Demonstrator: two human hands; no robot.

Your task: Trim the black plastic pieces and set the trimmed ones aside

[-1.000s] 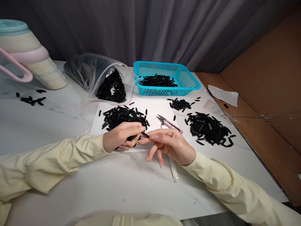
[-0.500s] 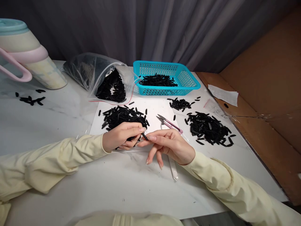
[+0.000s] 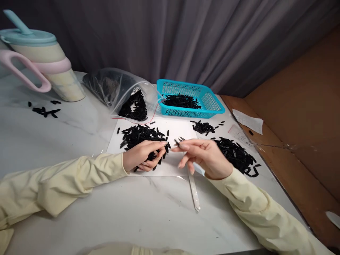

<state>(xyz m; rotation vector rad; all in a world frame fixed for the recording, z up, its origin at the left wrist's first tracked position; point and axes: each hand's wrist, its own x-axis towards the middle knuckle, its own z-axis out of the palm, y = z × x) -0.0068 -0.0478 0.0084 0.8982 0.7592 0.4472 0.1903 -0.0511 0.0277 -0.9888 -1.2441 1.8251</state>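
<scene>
My left hand (image 3: 145, 154) is curled over a pile of small black pieces (image 3: 142, 132) on a white sheet (image 3: 183, 127). Black pieces show inside its bent fingers, and one black piece (image 3: 169, 145) is at its thumb tip. To the right, my right hand (image 3: 208, 156) pinches a single slim black piece (image 3: 176, 142) between thumb and forefinger, its other fingers loosely bent. A small gap separates the two hands. Thread snips (image 3: 182, 138) lie behind the right hand, with only the blade tips showing. What the pieces are I cannot tell.
Behind the sheet are a turquoise basket (image 3: 186, 113) and an open zip bag (image 3: 106, 83), both with black pieces. Another pile (image 3: 237, 156) lies at right, a smaller one (image 3: 204, 127) beyond it. A tumbler (image 3: 65, 83) stands left. A white strip (image 3: 194, 196) lies in front.
My hands have drawn apart; the right has moved right and up with a black piece in its pinch. It now covers most of the snips. The camera view has shifted slightly.
</scene>
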